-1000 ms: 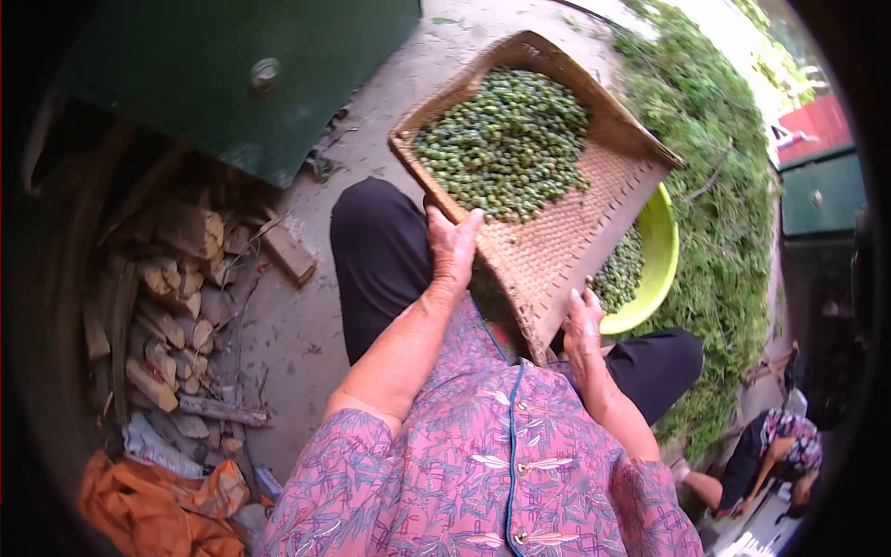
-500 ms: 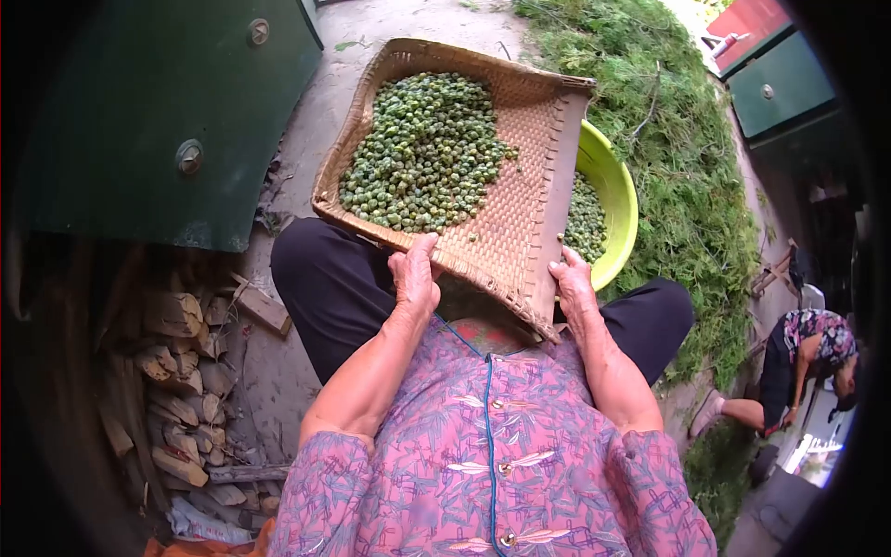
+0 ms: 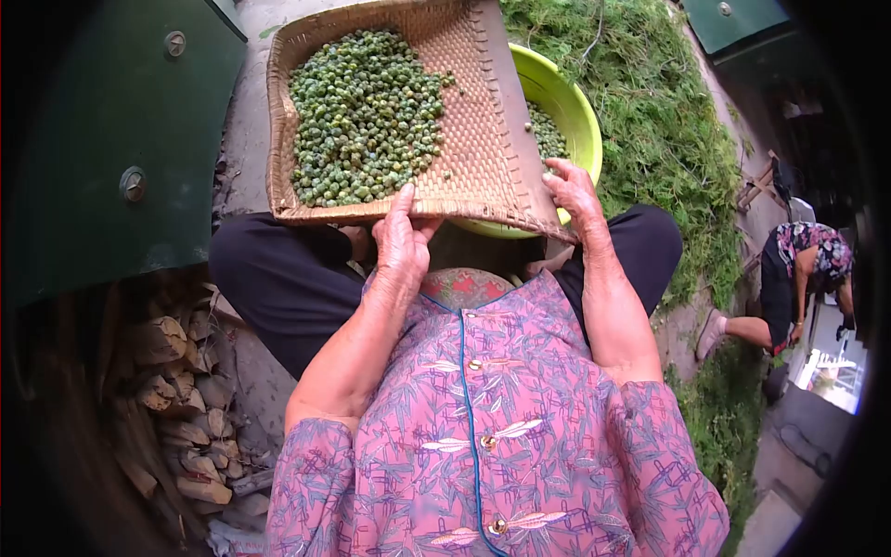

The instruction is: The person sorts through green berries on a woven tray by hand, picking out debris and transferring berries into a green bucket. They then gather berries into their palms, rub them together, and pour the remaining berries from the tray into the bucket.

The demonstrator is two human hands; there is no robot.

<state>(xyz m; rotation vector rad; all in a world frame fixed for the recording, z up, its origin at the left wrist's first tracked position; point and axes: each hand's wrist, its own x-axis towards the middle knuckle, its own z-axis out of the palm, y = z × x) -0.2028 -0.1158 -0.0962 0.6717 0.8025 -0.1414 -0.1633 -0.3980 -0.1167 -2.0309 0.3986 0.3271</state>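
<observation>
A flat woven winnowing basket (image 3: 478,121) rests over my lap, with a heap of small round green cones or fruits (image 3: 367,116) at its left side. My left hand (image 3: 404,237) grips the basket's near rim, thumb on top and fingers underneath. On the right, my right hand (image 3: 577,197) has its fingers on the basket's smooth lip, close to the near corner; its fingertips are partly hidden. Under and beyond that lip stands a yellow-green basin (image 3: 580,111), partly covered by the basket, with more of the green pieces (image 3: 546,132) inside.
Cut green branches (image 3: 650,130) cover the ground to the right. Split firewood (image 3: 200,408) is stacked at the left, below a dark green metal panel (image 3: 111,139). At the far right another person (image 3: 812,269) bends over.
The view has shifted, so the basket sits higher and further left in it. The basket also looks turned a little and more level. Both hands remain at its edges.
</observation>
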